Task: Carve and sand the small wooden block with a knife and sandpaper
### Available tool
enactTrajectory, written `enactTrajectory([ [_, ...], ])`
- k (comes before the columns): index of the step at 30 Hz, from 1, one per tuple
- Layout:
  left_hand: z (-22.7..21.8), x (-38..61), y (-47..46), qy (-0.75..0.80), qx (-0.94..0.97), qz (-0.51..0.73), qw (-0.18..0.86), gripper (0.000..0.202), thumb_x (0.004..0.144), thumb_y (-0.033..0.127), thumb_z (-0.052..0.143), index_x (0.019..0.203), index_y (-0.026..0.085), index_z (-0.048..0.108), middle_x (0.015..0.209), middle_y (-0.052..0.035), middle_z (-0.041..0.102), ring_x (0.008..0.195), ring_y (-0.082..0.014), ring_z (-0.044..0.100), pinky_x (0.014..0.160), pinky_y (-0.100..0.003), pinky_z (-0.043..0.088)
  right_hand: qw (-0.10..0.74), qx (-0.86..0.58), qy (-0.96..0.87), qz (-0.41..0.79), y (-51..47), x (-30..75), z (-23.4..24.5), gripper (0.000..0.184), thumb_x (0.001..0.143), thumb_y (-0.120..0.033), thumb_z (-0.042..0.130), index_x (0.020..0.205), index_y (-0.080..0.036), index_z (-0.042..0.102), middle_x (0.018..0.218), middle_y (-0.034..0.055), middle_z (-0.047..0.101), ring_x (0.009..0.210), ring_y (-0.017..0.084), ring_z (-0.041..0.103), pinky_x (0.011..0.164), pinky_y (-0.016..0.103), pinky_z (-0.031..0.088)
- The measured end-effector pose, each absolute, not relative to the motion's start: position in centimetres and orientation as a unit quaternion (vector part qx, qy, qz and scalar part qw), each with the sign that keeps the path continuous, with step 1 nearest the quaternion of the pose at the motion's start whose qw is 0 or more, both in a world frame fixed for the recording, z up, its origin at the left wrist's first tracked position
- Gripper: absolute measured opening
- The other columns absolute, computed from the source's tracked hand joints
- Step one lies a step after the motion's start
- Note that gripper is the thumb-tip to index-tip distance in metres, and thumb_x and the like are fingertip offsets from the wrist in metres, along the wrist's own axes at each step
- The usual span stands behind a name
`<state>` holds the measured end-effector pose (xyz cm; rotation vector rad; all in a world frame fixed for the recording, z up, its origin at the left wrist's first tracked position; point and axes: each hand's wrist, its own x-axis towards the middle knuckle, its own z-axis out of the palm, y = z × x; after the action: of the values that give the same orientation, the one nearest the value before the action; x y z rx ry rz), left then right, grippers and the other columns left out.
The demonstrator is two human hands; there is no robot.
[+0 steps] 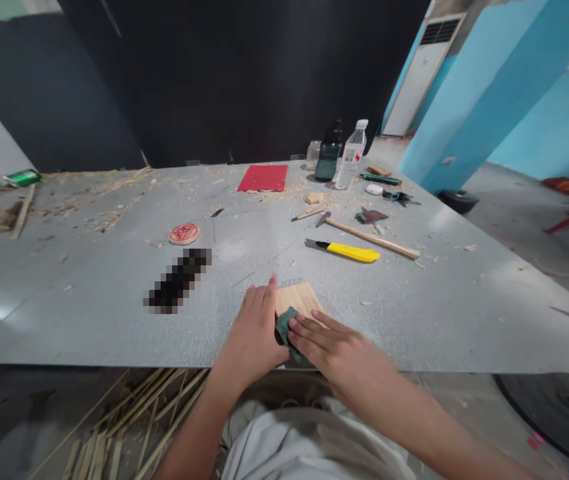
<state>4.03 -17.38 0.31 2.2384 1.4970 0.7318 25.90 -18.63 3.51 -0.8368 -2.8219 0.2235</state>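
A small pale wooden board (300, 298) lies near the front edge of the grey table (114, 293). My left hand (253, 330) rests against the board's left side, fingers held together along its edge. My right hand (331, 343) presses a dark green piece of abrasive sheet (284, 325) onto the board's near corner, fingers flat on top of it.
Further back lie a yellow utility knife (347, 251), a hammer (369, 237), a round red-marked wooden disc (185, 233), a red sheet (263, 178), a dark bottle (327, 157) and a clear water bottle (351, 156). Wood shavings are scattered at the back left. Bamboo strips (139, 420) lie on the floor.
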Motion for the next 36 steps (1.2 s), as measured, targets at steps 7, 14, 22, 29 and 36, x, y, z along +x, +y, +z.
enactTrajectory([
  [7,0.3,4.0,-17.3,0.525,0.786,0.271,0.183,0.119,0.082,0.041,0.081,0.169,0.022,0.003,0.150,-0.0191,0.047,0.146,-0.0404,0.043,0.122,-0.067,0.035,0.078,-0.341,-0.933,0.083,-14.3,23.1,4.3,0.055,0.088,-0.002,0.057,0.142,-0.008,0.066,0.153,0.0209,0.061,0.145,0.029,0.058,0.130,0.054,0.036],
  [14,0.1,4.3,-17.5,0.541,0.779,0.271,0.163,0.121,0.079,0.035,0.079,0.168,0.013,0.001,0.146,-0.0203,0.051,0.141,-0.0386,0.047,0.127,-0.064,0.028,0.089,-0.308,-0.944,0.075,-17.0,24.7,3.6,0.056,0.088,-0.002,0.055,0.143,-0.007,0.065,0.153,0.0196,0.061,0.145,0.029,0.058,0.131,0.052,0.035],
  [22,0.3,4.0,-17.3,0.530,0.781,0.270,0.190,0.116,0.082,0.044,0.080,0.168,0.021,0.005,0.146,-0.0184,0.048,0.142,-0.0401,0.044,0.119,-0.063,0.039,0.080,-0.356,-0.927,0.087,-16.0,25.1,3.7,0.062,0.084,0.001,0.056,0.144,-0.013,0.065,0.153,0.0169,0.062,0.144,0.027,0.058,0.130,0.053,0.036],
  [29,0.4,4.3,-17.5,0.546,0.775,0.266,0.172,0.120,0.081,0.049,0.083,0.168,0.022,0.004,0.147,-0.0178,0.047,0.145,-0.0404,0.043,0.123,-0.064,0.034,0.067,-0.359,-0.930,0.044,-14.5,24.6,3.8,0.056,0.088,-0.001,0.055,0.143,-0.005,0.063,0.152,0.0222,0.061,0.144,0.030,0.059,0.128,0.052,0.039],
  [36,0.6,4.2,-17.4,0.535,0.782,0.265,0.178,0.112,0.079,0.039,0.082,0.165,0.021,0.013,0.144,-0.0172,0.048,0.143,-0.0394,0.043,0.122,-0.062,0.034,0.091,-0.340,-0.933,0.076,-19.3,27.8,3.2,0.074,0.080,0.006,0.049,0.152,-0.010,0.055,0.157,0.0169,0.058,0.148,0.026,0.054,0.128,0.052,0.041],
])
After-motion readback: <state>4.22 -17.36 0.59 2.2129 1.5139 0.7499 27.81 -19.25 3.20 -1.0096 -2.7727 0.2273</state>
